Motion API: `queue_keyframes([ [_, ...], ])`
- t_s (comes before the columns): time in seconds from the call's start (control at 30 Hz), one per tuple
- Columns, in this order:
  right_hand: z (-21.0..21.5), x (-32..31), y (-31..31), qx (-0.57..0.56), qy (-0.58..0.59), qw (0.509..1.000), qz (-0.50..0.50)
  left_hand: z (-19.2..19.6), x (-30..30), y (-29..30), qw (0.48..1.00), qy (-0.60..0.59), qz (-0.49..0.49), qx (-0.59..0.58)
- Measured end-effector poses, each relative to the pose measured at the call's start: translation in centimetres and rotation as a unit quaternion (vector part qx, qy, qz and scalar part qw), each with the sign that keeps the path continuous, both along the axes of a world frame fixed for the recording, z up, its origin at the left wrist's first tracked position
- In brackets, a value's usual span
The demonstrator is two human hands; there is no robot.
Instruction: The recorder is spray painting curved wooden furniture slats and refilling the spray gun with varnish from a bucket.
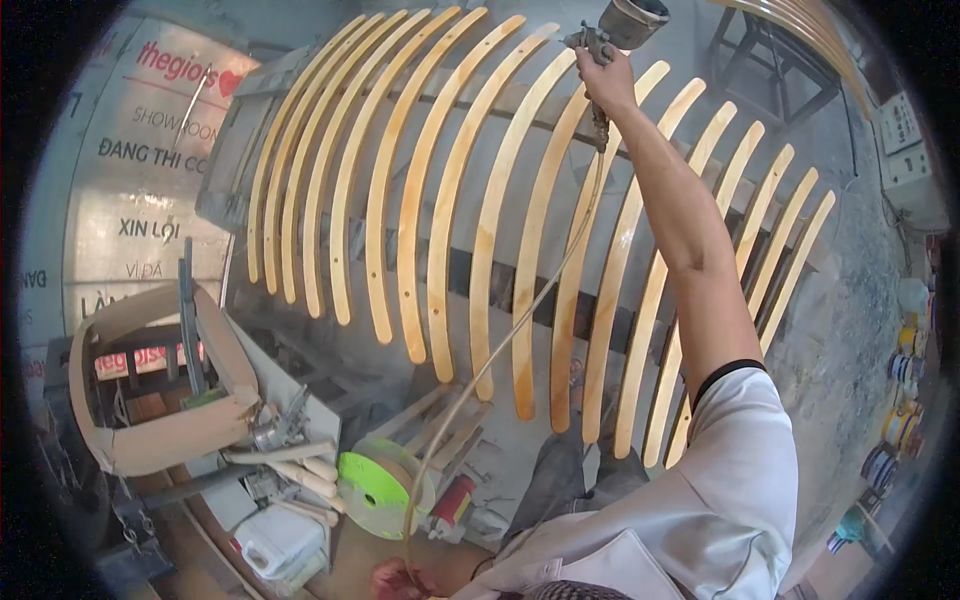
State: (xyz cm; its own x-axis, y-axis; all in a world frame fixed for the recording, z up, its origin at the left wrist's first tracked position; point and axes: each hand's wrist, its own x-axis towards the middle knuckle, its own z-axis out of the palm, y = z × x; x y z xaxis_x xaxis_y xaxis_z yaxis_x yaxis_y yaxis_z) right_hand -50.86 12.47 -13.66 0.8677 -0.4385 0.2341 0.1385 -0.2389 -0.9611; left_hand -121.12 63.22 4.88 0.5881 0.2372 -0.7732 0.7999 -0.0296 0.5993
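Note:
My right hand (606, 80) is wrapped round the handle of a spray gun (592, 42) at the far ends of the wooden slats. A grey metal cup (634, 22) tops the gun. From the handle a thin tan hose (497, 345) runs down across the slats towards me. At the lower edge, my left hand (404, 578) is closed on that hose, partly cut off by the picture's rim. Several long, curved, pale wooden slats (445, 240) lie side by side in a fan below the gun. Some have small dark holes near their ends.
Dark supports carry the slats. At the lower left are a cardboard box (170, 440), a green-faced spool (375, 482) and a white jug (282, 540). A printed board (150, 180) stands left; a dark stool (775, 60) is far right. Tape rolls (902, 430) line the right side.

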Motion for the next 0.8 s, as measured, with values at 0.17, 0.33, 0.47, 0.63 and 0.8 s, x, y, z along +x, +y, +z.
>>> queue_keyframes([
  [0.17,0.6,-7.3,4.2,0.066,0.041,0.987,0.141,3.9,1.9,-4.3,0.957,-0.175,0.098,-0.208],
  [0.33,3.1,-18.3,8.3,0.086,0.129,0.956,0.249,4.4,-1.5,-5.6,0.919,-0.215,0.156,-0.293],
  [0.47,3.5,-27.1,10.2,0.103,0.143,0.923,0.342,5.0,-5.2,-8.5,0.921,-0.219,0.174,-0.270],
  [0.63,3.5,-38.3,9.9,0.063,0.168,0.887,0.425,4.8,-10.3,-11.7,0.911,-0.234,0.215,-0.263],
  [0.8,2.9,-47.9,8.2,0.043,0.187,0.850,0.490,3.9,-14.8,-14.0,0.908,-0.257,0.192,-0.268],
])
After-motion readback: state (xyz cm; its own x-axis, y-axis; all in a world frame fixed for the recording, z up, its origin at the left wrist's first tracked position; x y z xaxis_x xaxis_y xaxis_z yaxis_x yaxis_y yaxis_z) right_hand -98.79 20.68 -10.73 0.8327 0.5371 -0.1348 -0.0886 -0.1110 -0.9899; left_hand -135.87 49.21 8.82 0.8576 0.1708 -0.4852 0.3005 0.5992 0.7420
